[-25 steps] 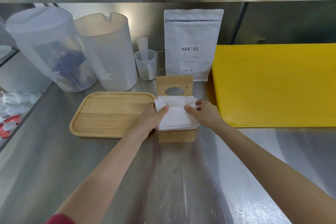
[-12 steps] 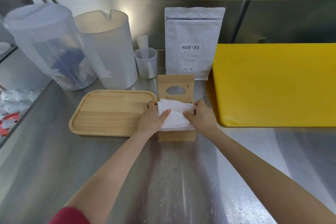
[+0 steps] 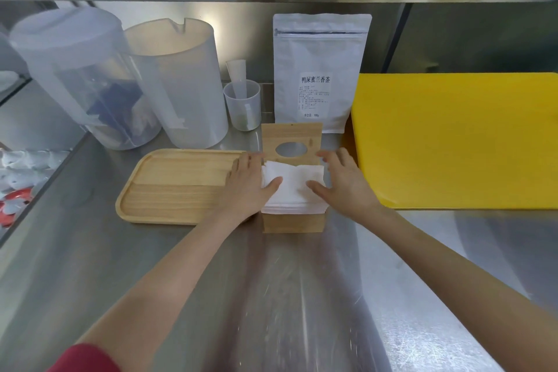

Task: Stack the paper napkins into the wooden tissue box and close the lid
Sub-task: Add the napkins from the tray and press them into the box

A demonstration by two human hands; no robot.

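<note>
A stack of white paper napkins (image 3: 294,187) sits in the top of the wooden tissue box (image 3: 293,223) on the steel counter. The box's lid (image 3: 291,137), with an oval hole, stands upright behind the napkins. My left hand (image 3: 249,183) lies against the left side of the stack, thumb resting on top. My right hand (image 3: 344,183) lies against the right side, thumb on the napkins and fingers spread. Both hands press the stack from its sides. The napkins rise above the box's rim.
A wooden tray (image 3: 178,186) lies left of the box, touching my left hand. A yellow cutting board (image 3: 459,139) lies to the right. Behind stand a white tea pouch (image 3: 320,69), a small plastic cup (image 3: 243,104) and two large plastic pitchers (image 3: 178,81).
Both hands have shifted from gripping the napkins' top corners to lying flat along the stack's sides, fingers spread. The napkin stack sits lower and squarer in the box.
</note>
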